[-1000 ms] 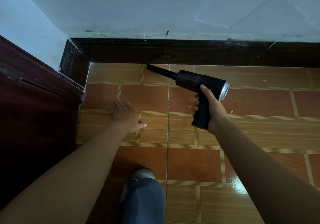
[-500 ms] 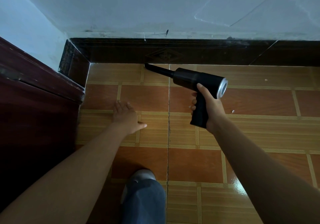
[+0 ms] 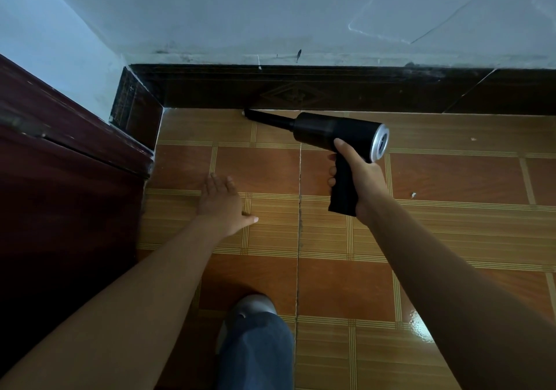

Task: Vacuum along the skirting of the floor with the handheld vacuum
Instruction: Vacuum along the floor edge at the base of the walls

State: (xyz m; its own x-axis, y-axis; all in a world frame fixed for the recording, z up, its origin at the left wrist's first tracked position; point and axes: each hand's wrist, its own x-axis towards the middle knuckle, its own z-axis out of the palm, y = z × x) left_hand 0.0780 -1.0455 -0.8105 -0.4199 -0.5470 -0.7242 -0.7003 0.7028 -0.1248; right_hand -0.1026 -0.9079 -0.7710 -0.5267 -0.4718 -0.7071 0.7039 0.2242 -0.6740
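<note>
My right hand grips the pistol handle of a black handheld vacuum with a silver rear cap. Its narrow nozzle points left and its tip sits at the foot of the dark skirting, where the board meets the orange tiled floor. My left hand lies flat on the tiles with fingers spread, left of the vacuum and apart from it.
A dark red wooden door or cabinet stands at the left, meeting the skirting corner. My knee and shoe are at the bottom centre. Small white specks lie on the tiles to the right.
The vacuum has slid a little to the left along the skirting, nozzle tip still at the wall base. My left hand has stayed planted on the floor.
</note>
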